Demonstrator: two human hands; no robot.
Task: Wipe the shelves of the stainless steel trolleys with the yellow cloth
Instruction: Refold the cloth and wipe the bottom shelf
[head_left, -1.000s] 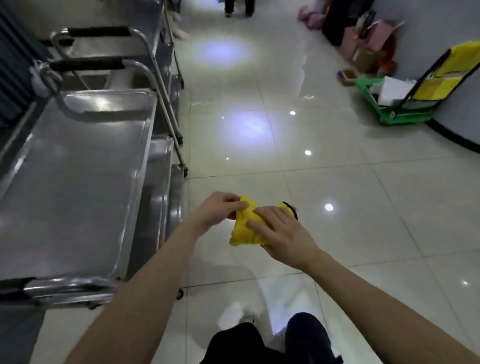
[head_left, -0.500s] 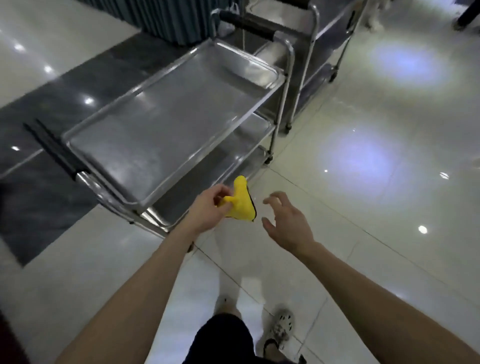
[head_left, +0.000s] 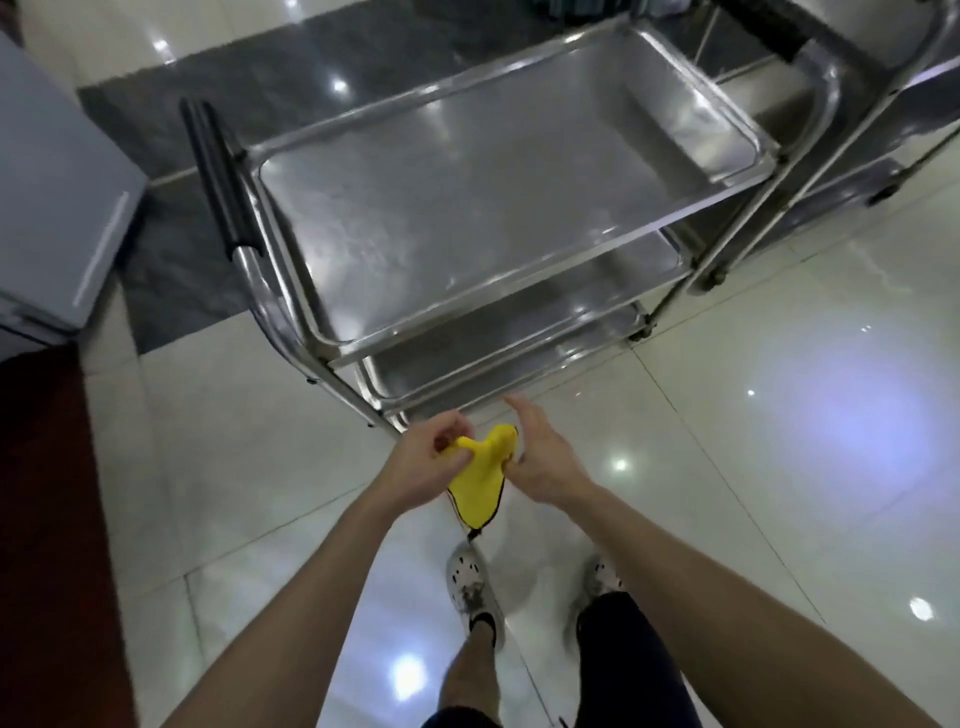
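left hand (head_left: 423, 460) pinching cloth (head_left: 480, 486), right hand (head_left: 545, 457) — splayed

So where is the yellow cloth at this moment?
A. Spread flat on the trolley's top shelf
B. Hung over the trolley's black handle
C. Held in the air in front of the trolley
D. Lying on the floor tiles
C: the left hand pinches the yellow cloth, which hangs above the floor in front of the trolley, with the right hand right beside it.
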